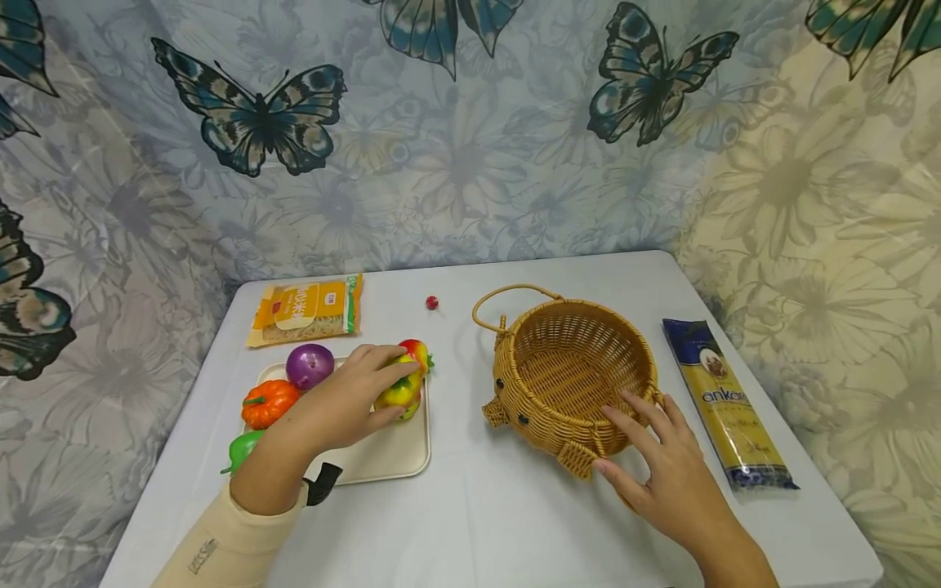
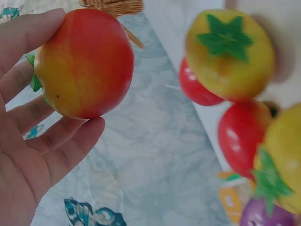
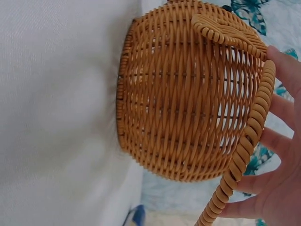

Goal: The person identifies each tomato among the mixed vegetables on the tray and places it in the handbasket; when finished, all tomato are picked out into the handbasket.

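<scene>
At the right end of a cream tray (image 1: 412, 461), my left hand (image 1: 349, 404) grips a red-and-yellow toy fruit (image 2: 89, 66) between thumb and fingertips. Its green leaves face the palm. Beside those fingers lies another red-and-yellow fruit (image 1: 416, 353) with green leaves. My right hand (image 1: 665, 474) rests on the near right rim of a woven animal-shaped basket (image 1: 544, 429). Its fingers are spread and reach over the rim, with the thumb outside by a woven fin (image 3: 228, 33). One twisted handle (image 3: 242, 146) hangs in front of those fingers in the right wrist view.
A purple round toy vegetable (image 1: 310, 366), an orange pumpkin (image 1: 269, 404) and a green pepper (image 1: 244, 449) sit at the tray's left. Behind it lies a grain packet (image 1: 309, 310). A small red ball (image 1: 432, 302) lies farther back. A pasta packet (image 1: 728, 408) lies right of the basket.
</scene>
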Motion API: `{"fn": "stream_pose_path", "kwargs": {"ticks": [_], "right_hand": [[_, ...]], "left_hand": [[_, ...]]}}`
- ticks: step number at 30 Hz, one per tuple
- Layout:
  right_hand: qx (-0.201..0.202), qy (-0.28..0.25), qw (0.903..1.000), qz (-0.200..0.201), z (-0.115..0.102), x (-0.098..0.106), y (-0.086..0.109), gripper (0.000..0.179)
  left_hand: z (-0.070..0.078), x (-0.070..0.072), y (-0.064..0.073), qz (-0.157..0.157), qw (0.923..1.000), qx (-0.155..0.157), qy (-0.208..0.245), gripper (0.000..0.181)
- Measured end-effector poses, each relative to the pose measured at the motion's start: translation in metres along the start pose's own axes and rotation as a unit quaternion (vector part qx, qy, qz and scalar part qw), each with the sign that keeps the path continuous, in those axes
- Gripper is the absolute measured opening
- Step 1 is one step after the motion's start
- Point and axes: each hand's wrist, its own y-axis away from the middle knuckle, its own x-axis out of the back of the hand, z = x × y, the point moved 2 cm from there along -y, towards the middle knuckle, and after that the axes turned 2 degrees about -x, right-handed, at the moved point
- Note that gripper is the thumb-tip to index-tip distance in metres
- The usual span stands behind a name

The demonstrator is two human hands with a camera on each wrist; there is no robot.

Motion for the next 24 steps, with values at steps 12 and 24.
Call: {"fn": "stream_pose_path", "kwargs": {"ticks": [12, 24], "right_hand": [[-0.034, -0.023, 0.9991, 0.005, 0.000, 0.001, 0.002, 0.076], [-0.029, -0.025, 0.9989, 0.028, 0.003, 0.000, 0.006, 0.076]], "left_hand": [[0.029, 0.012, -0.044, -0.010, 0.9951, -0.086, 0.048, 0.053], [0.065, 0.017, -0.096, -0.030, 0.9820, -0.181, 0.046, 0.057]]}}
